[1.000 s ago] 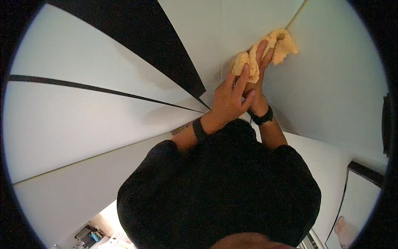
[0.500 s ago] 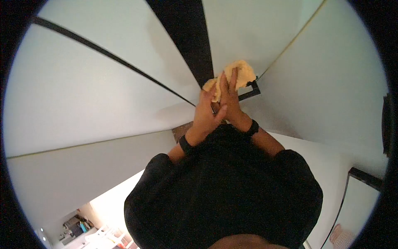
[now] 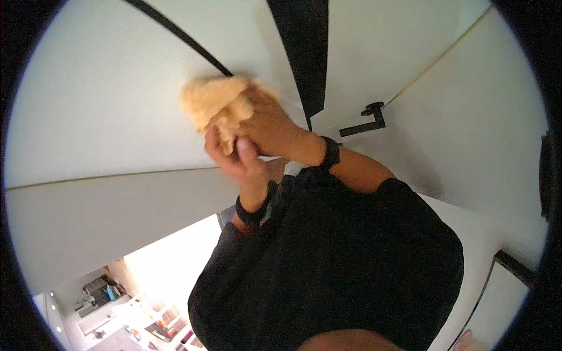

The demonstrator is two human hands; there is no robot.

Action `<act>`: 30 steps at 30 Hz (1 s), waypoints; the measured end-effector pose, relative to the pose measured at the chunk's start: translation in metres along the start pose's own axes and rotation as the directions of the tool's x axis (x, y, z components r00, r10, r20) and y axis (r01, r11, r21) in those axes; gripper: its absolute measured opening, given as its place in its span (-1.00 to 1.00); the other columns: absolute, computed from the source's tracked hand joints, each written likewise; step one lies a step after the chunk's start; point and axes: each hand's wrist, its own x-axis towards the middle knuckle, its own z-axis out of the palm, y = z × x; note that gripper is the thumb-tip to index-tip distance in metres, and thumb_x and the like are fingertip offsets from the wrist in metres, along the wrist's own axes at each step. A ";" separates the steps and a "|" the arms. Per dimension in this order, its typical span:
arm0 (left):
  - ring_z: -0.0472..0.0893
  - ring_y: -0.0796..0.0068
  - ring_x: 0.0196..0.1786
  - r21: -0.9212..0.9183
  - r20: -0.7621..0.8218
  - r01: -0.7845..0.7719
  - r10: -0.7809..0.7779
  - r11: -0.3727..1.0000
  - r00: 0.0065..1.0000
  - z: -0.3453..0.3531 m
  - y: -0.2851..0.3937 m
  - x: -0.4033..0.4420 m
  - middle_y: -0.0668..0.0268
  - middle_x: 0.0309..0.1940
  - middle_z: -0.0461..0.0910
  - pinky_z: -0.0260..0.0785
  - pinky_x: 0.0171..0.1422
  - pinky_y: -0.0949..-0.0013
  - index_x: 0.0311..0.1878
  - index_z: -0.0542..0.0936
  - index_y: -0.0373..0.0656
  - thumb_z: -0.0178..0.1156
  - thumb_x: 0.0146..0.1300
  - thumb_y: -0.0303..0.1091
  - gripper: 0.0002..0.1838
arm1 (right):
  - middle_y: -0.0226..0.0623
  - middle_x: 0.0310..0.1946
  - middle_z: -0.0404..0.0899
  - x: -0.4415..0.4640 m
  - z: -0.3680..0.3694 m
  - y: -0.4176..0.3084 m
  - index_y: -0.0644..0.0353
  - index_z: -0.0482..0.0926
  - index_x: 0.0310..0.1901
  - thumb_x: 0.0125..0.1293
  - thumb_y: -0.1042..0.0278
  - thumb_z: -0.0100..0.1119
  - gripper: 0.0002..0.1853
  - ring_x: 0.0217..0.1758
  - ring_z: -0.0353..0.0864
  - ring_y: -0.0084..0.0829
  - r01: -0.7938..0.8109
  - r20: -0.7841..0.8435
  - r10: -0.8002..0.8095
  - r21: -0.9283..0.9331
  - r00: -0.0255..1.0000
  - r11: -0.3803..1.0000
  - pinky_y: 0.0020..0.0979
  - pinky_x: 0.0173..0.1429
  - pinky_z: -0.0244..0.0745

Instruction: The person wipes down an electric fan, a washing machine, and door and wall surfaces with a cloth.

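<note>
A crumpled yellow cloth [image 3: 212, 99] lies against the white door [image 3: 117, 111], over the lower end of a thin black stripe. My right hand [image 3: 272, 126] grips the cloth from the right, its fingertips partly hidden in the folds. Just below, my left hand [image 3: 243, 164] has its fingers curled around the cloth's lower edge, thumb raised. Both the cloth and the hands are slightly blurred. A black band is on each wrist.
A black lever handle [image 3: 363, 127] juts from the door to the right of my hands. Between them runs a wide black stripe [image 3: 304, 52]. White walls flank the door. At the lower left, a bright room holds white chairs [image 3: 167, 316] and a cluttered counter.
Both hands have moved left with the cloth, from beside the door handle to the thin black stripe. The handle, partly covered before, is now in plain view.
</note>
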 end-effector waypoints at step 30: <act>0.64 0.07 0.01 -0.287 0.054 -0.410 0.442 0.866 0.895 -0.128 0.052 0.172 -0.07 0.07 0.54 0.54 0.07 0.09 0.21 0.44 -0.35 0.14 0.33 -0.02 -0.41 | 0.43 0.45 -0.58 -0.114 0.044 0.057 0.43 -0.16 0.49 0.30 -0.01 0.11 -0.04 0.53 -0.65 0.35 -0.218 -0.210 0.155 -0.321 0.965 0.922 0.35 0.43 -0.48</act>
